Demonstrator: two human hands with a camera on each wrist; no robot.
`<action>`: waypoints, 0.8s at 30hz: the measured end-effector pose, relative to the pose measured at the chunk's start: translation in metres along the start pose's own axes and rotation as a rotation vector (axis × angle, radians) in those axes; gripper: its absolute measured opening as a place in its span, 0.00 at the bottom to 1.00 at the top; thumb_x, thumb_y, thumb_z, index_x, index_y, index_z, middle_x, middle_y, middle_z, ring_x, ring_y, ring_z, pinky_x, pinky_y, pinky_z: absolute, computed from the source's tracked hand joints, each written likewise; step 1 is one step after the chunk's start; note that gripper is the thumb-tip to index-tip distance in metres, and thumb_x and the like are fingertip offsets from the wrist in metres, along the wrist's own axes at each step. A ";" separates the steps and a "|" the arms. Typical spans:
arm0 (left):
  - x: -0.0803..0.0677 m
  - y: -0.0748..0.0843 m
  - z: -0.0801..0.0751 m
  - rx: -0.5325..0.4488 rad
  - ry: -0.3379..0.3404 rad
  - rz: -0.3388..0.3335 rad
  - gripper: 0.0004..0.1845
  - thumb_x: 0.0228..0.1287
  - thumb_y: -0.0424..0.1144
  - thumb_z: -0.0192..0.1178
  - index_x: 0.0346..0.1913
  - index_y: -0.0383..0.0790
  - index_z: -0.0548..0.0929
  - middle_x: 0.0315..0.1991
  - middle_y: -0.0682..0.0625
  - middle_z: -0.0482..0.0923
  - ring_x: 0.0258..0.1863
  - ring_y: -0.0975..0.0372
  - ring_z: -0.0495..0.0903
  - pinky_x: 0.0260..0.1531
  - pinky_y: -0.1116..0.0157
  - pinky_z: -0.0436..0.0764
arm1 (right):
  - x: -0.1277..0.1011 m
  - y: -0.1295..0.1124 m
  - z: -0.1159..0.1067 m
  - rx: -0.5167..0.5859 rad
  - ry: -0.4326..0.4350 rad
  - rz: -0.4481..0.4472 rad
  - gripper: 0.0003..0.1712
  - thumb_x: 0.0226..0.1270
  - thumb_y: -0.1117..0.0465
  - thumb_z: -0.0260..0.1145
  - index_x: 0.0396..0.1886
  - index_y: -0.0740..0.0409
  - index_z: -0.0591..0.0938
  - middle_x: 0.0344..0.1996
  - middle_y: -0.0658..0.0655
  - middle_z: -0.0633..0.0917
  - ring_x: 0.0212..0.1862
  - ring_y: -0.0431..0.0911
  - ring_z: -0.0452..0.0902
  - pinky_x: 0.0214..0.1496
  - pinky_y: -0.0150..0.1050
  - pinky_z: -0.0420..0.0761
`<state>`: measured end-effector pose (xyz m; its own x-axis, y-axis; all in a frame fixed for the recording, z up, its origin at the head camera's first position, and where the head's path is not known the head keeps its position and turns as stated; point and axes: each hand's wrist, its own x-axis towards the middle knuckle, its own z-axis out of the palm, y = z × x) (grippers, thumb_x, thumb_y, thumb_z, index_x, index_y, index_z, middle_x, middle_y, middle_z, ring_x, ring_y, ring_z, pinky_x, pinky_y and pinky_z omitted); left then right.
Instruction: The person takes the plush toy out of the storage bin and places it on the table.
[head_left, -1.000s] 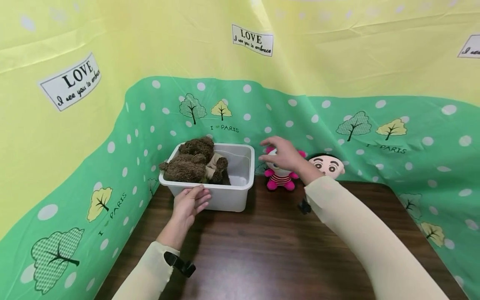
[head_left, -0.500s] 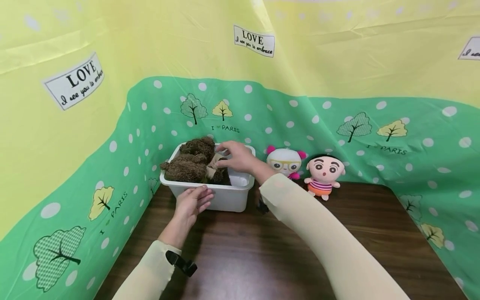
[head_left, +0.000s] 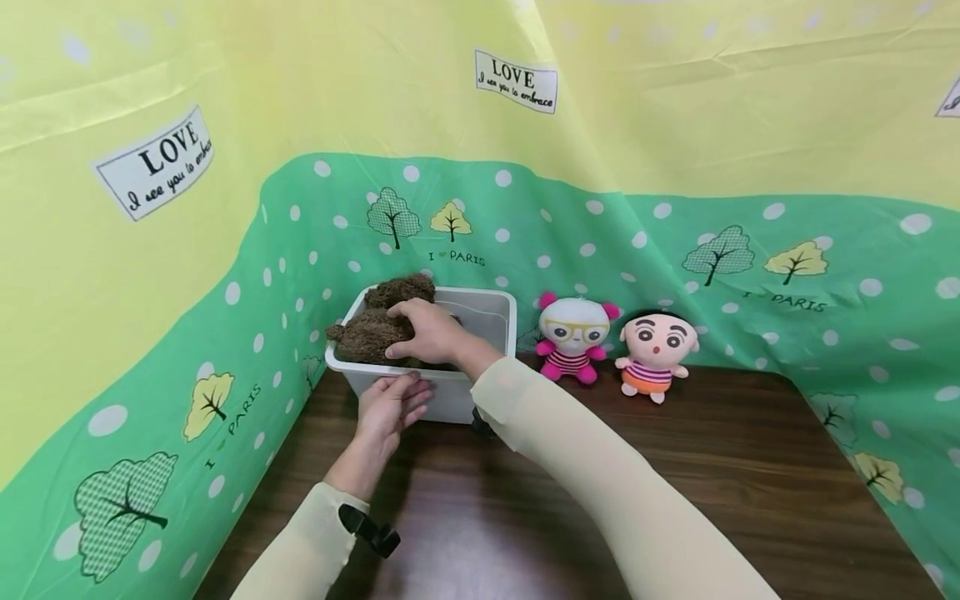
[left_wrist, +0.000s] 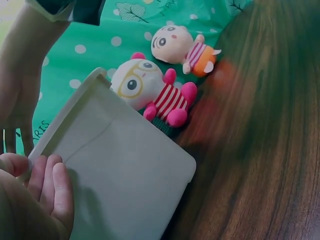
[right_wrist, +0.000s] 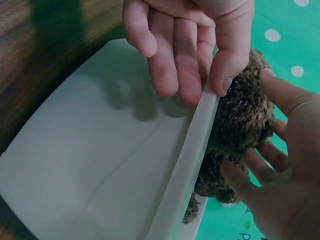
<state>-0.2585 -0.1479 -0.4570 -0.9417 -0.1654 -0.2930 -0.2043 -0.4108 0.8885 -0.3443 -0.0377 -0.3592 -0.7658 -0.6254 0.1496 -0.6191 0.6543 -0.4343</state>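
Head view shows brown plush (head_left: 366, 338), shaggy and curly-furred.

**You have one pale-grey rectangular plastic bin (head_left: 453, 402)**

You count two grips: your left grip (head_left: 388, 408) and right grip (head_left: 431, 333). Two cream sleeves (head_left: 600, 492) show. In the bin you see two lumps of shaggy brown plush (head_left: 366, 337); whether one toy or two, you cannot tell. Your plush dolls number two: one white-headed pink-eared doll with yellow glasses (head_left: 573, 327), one black-haired doll with orange bottoms (head_left: 656, 350). You have one dark-brown wooden worktop (head_left: 750, 467).
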 end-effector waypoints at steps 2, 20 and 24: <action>0.000 0.000 0.002 0.009 0.002 0.010 0.14 0.59 0.39 0.65 0.44 0.40 0.74 0.37 0.45 0.88 0.40 0.55 0.87 0.30 0.65 0.85 | 0.003 0.000 0.001 -0.029 -0.016 0.015 0.41 0.57 0.42 0.71 0.68 0.47 0.69 0.67 0.52 0.71 0.68 0.47 0.66 0.68 0.43 0.69; -0.001 -0.003 0.004 0.030 0.038 0.045 0.12 0.58 0.39 0.65 0.41 0.40 0.74 0.35 0.46 0.88 0.37 0.56 0.88 0.30 0.63 0.86 | 0.019 -0.004 0.015 -0.126 -0.116 0.095 0.47 0.59 0.42 0.69 0.74 0.46 0.58 0.70 0.53 0.68 0.69 0.48 0.65 0.68 0.45 0.69; 0.001 -0.003 0.005 0.033 0.040 0.053 0.12 0.58 0.39 0.65 0.41 0.40 0.74 0.38 0.43 0.88 0.38 0.55 0.88 0.30 0.63 0.86 | 0.020 -0.001 0.017 -0.136 -0.086 0.102 0.42 0.62 0.44 0.68 0.72 0.45 0.61 0.68 0.50 0.70 0.67 0.46 0.68 0.66 0.43 0.71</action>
<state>-0.2600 -0.1424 -0.4585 -0.9402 -0.2215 -0.2588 -0.1643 -0.3707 0.9141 -0.3556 -0.0579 -0.3704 -0.8114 -0.5837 0.0316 -0.5617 0.7636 -0.3186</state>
